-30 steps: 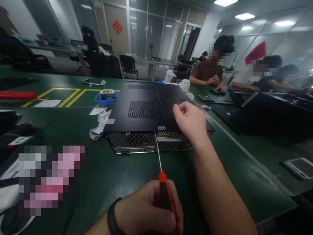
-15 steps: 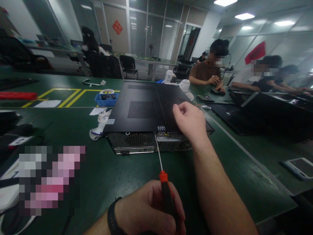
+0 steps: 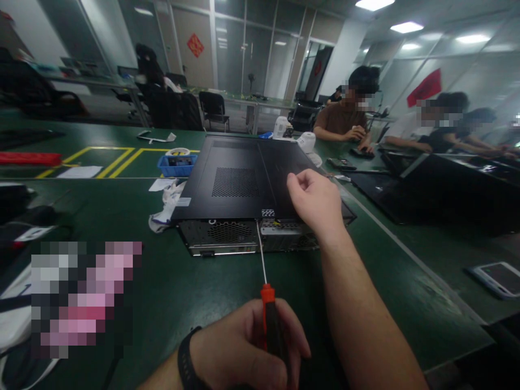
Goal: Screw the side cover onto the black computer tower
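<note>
A black computer case (image 3: 239,157) lies flat on the green table (image 3: 154,281), its vented back side facing me. My left hand (image 3: 252,341), with a dark band at the wrist, is wrapped round the red and black handle of a screwdriver (image 3: 268,295). The screwdriver's shaft points away from me, and its tip meets the upper edge of the case's back, near the middle. On the right part of the case's top rests my right hand (image 3: 317,200), its fingers curled in; whether they hold anything is hidden.
A blue bin (image 3: 176,166) and a crumpled white glove (image 3: 168,203) are left of the case. Dark panels (image 3: 447,184) and a phone-like device (image 3: 498,279) lie right. Several people (image 3: 345,116) sit beyond. White objects (image 3: 305,142) stand behind the case.
The screwdriver's handle has turned within my left hand and shifted slightly left, with its tip at the same spot. My right hand has stayed where it was.
</note>
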Available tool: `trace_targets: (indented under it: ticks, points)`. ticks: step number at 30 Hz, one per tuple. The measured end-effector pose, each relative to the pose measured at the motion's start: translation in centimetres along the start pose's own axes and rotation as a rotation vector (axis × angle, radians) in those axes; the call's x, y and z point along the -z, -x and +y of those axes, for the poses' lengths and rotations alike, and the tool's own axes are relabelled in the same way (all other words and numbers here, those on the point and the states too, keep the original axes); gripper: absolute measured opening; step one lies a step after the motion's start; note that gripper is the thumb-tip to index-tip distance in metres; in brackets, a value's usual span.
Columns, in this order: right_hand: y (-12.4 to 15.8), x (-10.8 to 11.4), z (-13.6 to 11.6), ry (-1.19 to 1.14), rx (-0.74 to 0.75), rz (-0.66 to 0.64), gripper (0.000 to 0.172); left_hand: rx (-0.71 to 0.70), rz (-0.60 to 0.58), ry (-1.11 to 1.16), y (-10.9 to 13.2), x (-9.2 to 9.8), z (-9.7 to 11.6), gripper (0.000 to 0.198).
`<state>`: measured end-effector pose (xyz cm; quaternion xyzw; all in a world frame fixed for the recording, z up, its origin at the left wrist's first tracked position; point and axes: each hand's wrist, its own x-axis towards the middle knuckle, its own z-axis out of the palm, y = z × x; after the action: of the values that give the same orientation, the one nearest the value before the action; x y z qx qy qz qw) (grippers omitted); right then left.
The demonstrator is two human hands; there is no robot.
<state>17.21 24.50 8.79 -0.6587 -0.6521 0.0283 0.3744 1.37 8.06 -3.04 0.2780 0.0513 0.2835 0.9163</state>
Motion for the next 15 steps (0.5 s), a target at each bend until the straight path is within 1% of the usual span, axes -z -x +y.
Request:
trace_targets:
  ticks: [4, 7, 11, 15]
  points:
    - [0.0, 0.0, 0.0, -0.002, -0.008, -0.008, 0.036, 0.027, -0.001, 0.016, 0.2, -0.4, 0.5, 0.046]
    - [0.0, 0.0, -0.1, 0.001, -0.006, -0.007, 0.036, 0.041, 0.024, -0.01, 0.4, -0.4, 0.7, 0.043]
    - [0.0, 0.1, -0.1, 0.006, -0.007, -0.011, 0.035, 0.013, 0.05, -0.036, 0.2, -0.1, 0.1, 0.041]
    - [-0.1, 0.0, 0.0, 0.003, 0.0, -0.005, 0.035, -0.032, 0.057, -0.056, -0.1, 0.5, -0.7, 0.048]
